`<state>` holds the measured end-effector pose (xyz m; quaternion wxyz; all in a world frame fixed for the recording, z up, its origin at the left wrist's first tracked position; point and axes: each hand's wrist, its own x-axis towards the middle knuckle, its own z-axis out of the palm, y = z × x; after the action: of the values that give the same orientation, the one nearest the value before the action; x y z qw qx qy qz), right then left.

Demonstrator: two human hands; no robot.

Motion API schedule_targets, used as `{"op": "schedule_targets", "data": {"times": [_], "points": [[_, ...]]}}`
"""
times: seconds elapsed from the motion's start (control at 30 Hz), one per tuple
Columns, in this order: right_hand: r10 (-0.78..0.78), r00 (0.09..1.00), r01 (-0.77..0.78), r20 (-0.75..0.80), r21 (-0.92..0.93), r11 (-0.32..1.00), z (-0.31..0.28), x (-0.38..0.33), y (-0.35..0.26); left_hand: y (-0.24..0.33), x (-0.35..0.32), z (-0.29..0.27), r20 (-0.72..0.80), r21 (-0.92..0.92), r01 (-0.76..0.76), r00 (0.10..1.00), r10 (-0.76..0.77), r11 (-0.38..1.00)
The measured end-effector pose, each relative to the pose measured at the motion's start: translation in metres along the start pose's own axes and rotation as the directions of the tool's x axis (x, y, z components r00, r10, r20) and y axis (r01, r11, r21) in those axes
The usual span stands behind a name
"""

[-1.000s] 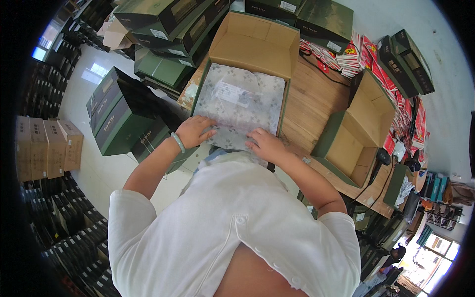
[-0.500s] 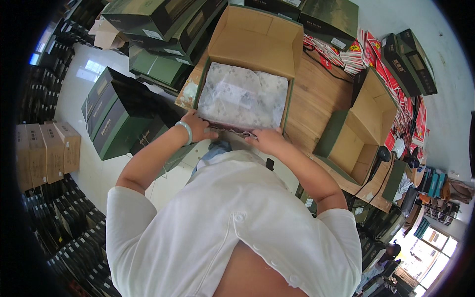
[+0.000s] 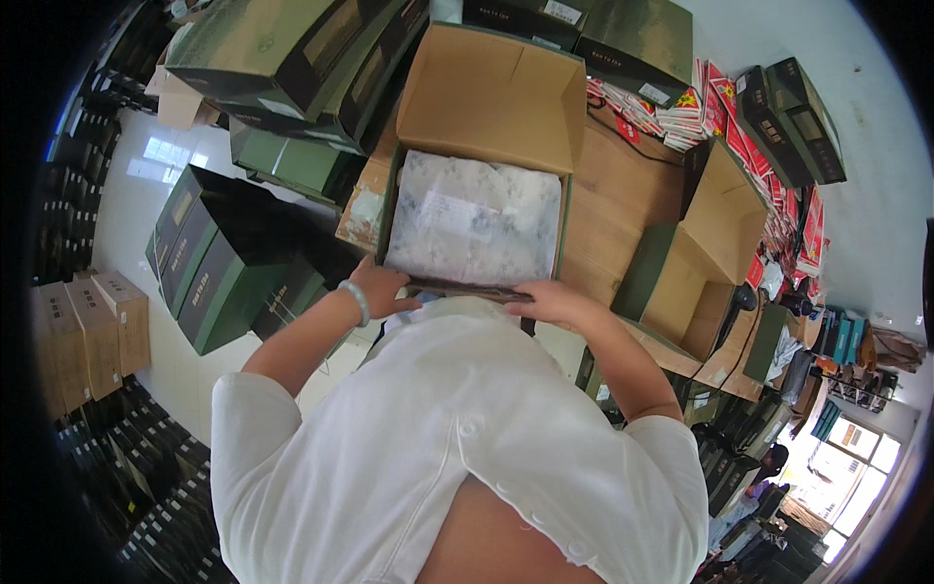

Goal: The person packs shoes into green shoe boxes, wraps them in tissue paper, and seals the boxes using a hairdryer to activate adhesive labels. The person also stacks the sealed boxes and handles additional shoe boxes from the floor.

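Hands have shifted: a second ago both were down on the paper's loose near end, and now they've slid out to the box's two near corners. That near flap of paper lay over the edge then, and now everything sits inside the walls, so I'd say that end of the wrapping is pretty much squared away.

Biggest stuff first. Light brown wooden table (image 3: 611,229), with a pile of dark green cardboard boxes (image 3: 258,49) towering off to the far left. Middle of it all is a large dark green cardboard box with a plain tan inside (image 3: 491,92), lid tipped right back, close up against the person. Over to the right sits another open dark green box with a tan lining (image 3: 644,268), smaller-looking, nothing touching it. The flat bundle in whitish, grey-patterned thin paper (image 3: 477,219) fills the first box nearly wall to wall. Past that, a messy heap of red-and-white printed cards (image 3: 720,102).

As for the grip: left hand (image 3: 379,289) is at the near left corner, right hand (image 3: 553,304) at the near right one, well apart from each other. Can't tell from here if either's actually pinching the cardboard. Pale green bangle (image 3: 359,303) on the left wrist, btw.
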<state>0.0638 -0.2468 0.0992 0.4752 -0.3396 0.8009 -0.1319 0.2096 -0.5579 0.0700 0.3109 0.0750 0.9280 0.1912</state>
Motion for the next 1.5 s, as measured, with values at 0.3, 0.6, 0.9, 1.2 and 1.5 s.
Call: {"op": "schedule_targets", "data": {"times": [0.3, 0.6, 0.9, 1.2, 1.5], "points": [[0.371, 0.517, -0.024, -0.771, 0.421, 0.907, -0.121, 0.105, 0.087, -0.051, 0.005, 0.077, -0.508, -0.637, 0.058, 0.718, -0.476, 0.769], [0.518, 0.676, 0.229, -0.525, 0.817, 0.529, -0.104, 0.185, 0.167, -0.042, 0.008, 0.078, -0.397, -0.807, -0.059, 0.790, -0.466, 0.587], [0.329, 0.656, 0.028, -0.679, 0.458, 0.889, -0.100, 0.066, 0.204, -0.026, 0.045, 0.044, -0.099, -0.995, -0.098, 0.859, -0.502, 0.029], [0.639, 0.620, 0.311, -0.455, 0.890, 0.332, -0.055, -0.042, 0.089, -0.028, 0.044, -0.048, -0.035, -0.999, -0.022, 0.873, -0.486, 0.034], [0.594, 0.333, -0.109, -0.732, 0.596, 0.795, 0.026, 0.025, 0.066, 0.001, 0.105, 0.002, -0.476, -0.749, -0.096, 0.766, -0.431, 0.656]]}}
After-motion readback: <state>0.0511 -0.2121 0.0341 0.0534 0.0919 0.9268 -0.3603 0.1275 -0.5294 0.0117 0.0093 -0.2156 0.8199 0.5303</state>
